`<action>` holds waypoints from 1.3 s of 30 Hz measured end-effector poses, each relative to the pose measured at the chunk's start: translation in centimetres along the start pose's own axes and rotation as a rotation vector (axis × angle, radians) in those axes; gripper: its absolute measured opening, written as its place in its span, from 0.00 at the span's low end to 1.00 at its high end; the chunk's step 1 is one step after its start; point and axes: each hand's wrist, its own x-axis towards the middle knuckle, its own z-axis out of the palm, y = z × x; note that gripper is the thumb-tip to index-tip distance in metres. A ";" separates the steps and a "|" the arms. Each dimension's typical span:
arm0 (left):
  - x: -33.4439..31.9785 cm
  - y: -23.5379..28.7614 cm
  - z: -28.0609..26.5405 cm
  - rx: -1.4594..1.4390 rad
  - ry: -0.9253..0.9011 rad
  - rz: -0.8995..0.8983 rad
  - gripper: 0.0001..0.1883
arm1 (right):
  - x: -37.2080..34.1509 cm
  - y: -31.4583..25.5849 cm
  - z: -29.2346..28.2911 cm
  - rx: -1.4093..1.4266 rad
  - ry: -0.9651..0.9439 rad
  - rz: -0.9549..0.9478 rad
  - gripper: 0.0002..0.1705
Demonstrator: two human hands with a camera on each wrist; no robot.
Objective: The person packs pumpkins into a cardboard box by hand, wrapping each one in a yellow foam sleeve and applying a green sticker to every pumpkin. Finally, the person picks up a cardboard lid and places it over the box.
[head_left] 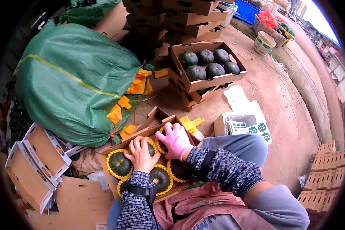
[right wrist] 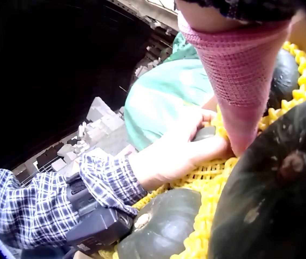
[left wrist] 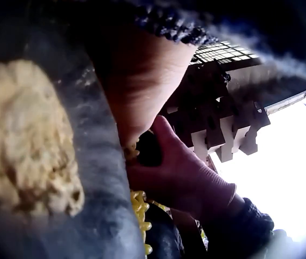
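A cardboard box (head_left: pixel 104 164) at my lap holds several dark green squashes (head_left: pixel 119 163) in yellow foam nets (head_left: pixel 108 168). My bare left hand (head_left: pixel 142 155) grips a netted squash (head_left: pixel 152 147) in the box's back row, its fingers spread over the top. Beside it my right hand (head_left: pixel 175 142), in a pink glove, curves over the neighbouring squash (head_left: pixel 161 147), which it mostly covers. In the right wrist view, the left thumb and fingers (right wrist: pixel 188 143) bend round the netting, with the glove (right wrist: pixel 239 86) close by. Two large squashes (right wrist: pixel 169 221) fill the foreground there.
Behind the box, an open carton (head_left: pixel 218 81) of bare squashes sits on another carton. A green sack (head_left: pixel 76 76) spills yellow foam nets (head_left: pixel 140 82) at left. Flattened cardboard (head_left: pixel 82 203) and printed trays (head_left: pixel 34 165) lie left; a white printed carton (head_left: pixel 249 122) is right.
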 end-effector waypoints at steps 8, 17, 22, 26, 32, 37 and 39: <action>0.2 0.2 -2.1 0.008 -0.276 0.170 0.53 | -5.7 6.2 -5.1 0.112 0.377 -0.346 0.55; -3.1 -1.3 -10.5 -0.298 -0.386 0.018 0.40 | -28.3 38.1 0.1 0.482 0.390 1.483 0.76; -5.2 2.0 -11.7 -0.190 -0.610 -0.056 0.41 | -34.1 44.8 14.0 1.108 0.548 1.246 0.43; -6.4 4.7 -11.0 -0.089 -0.365 0.198 0.37 | -24.3 38.9 2.1 0.270 0.464 0.719 0.21; -3.9 15.2 -11.9 -0.278 0.020 0.530 0.34 | -11.6 14.3 -14.2 0.194 -0.163 -0.548 0.20; -4.9 10.8 -10.9 -0.735 -0.049 0.417 0.13 | -8.0 6.2 -16.7 0.499 0.279 -0.874 0.38; -6.6 7.6 -12.4 -0.965 -0.015 0.312 0.11 | -8.0 6.6 -16.3 0.542 0.634 -0.709 0.53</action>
